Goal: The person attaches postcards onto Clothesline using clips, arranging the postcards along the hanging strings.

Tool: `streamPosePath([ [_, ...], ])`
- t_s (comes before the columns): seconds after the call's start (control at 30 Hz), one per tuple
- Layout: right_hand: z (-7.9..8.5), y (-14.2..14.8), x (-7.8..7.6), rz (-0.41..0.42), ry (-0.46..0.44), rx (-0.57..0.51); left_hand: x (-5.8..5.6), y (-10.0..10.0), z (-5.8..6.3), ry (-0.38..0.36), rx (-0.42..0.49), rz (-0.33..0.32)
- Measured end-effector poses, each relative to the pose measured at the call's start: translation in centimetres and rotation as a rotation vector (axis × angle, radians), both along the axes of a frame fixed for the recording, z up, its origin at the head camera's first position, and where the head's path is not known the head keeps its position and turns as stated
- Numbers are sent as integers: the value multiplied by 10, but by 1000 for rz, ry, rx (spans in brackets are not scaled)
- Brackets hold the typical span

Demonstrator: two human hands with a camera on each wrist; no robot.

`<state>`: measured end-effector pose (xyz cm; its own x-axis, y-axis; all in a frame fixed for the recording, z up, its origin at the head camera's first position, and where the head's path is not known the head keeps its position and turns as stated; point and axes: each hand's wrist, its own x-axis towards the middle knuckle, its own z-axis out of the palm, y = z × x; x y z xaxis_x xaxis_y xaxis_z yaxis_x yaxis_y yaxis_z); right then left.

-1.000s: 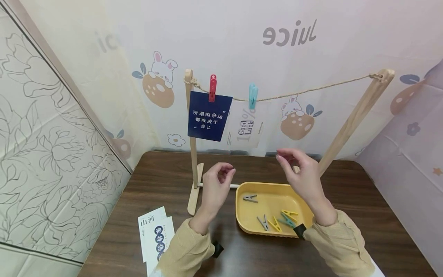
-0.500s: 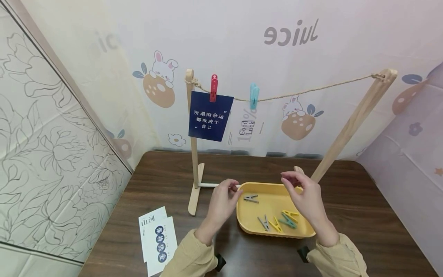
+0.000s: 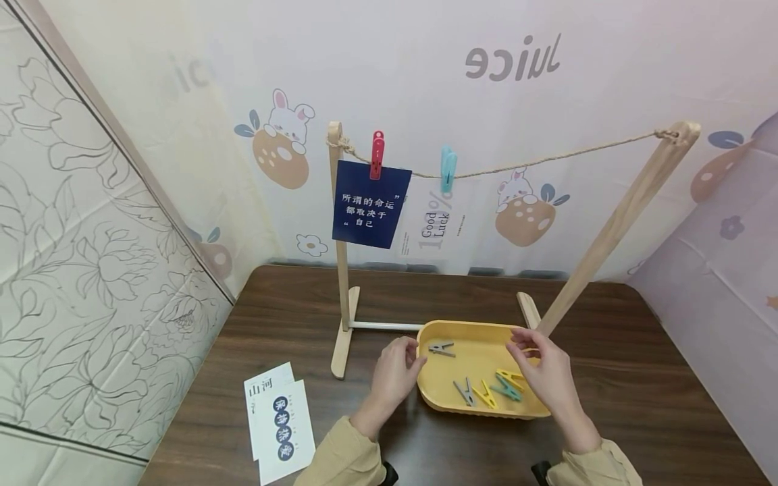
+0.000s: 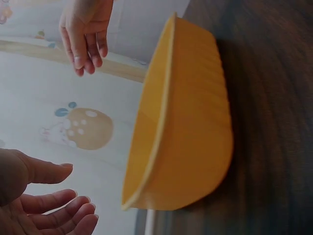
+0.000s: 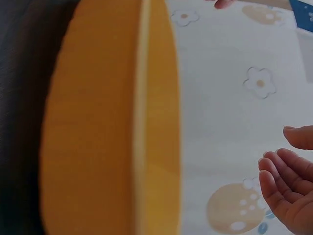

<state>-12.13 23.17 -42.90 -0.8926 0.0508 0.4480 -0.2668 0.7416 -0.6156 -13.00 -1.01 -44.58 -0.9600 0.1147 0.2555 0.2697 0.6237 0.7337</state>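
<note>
My left hand [image 3: 394,372], its fingers loosely bent and holding nothing, hovers at the left end of the yellow tray [image 3: 450,326]. In the left wrist view its thumb and fingers [image 4: 58,201] stand apart, beside the tray wall. My right hand [image 3: 545,368] hangs over the tray's right end, likewise holding nothing. Inside the tray lie grey clothespins [image 3: 442,349], yellow clothespins [image 3: 485,394] and a green clothespin [image 3: 506,388]. On the rope [image 3: 547,159], a red clothespin [image 3: 377,156] holds a dark blue card [image 3: 371,206], and a light blue clothespin [image 3: 448,170] holds a white card [image 3: 425,233].
Two wooden posts, the left post [image 3: 342,270] and the right post [image 3: 614,229], carry the rope behind the tray. A white rod [image 3: 385,327] runs low between them. Overlapping white cards [image 3: 281,425] lie on the brown table [image 3: 209,432] at the left. A printed curtain hangs behind.
Both hands have come down and toward me from in front of the hanging cards to the two ends of the tray. The cards and clothespins have stayed put.
</note>
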Motion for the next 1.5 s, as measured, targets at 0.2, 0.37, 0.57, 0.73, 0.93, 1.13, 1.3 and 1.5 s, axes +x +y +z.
streamPosePath([
  [0.2, -20, 11, 0, 12, -79, 21, 2, 1, -13, -73, -39, 14],
  [0.37, -35, 16, -2, 34, -130, 95, 4, 2, -23, -105, -60, 16],
  [0.57, -47, 21, -2, 40, -193, 165, 6, 2, -32, -123, -42, -6],
  [0.73, -54, 23, -1, 34, -255, 235, 6, 2, -35, -144, -32, -16],
  [0.93, -62, 27, -2, 46, -294, 318, 7, 4, -39, -166, -21, -22],
  [1.13, -68, 30, -3, 65, -331, 370, 7, 5, -43, -162, -25, -7],
  [1.3, -69, 29, -5, 87, -391, 406, 7, 5, -43, -171, -15, -2],
  [1.5, -72, 29, -9, 108, -421, 452, 8, 5, -43, -199, 18, -13],
])
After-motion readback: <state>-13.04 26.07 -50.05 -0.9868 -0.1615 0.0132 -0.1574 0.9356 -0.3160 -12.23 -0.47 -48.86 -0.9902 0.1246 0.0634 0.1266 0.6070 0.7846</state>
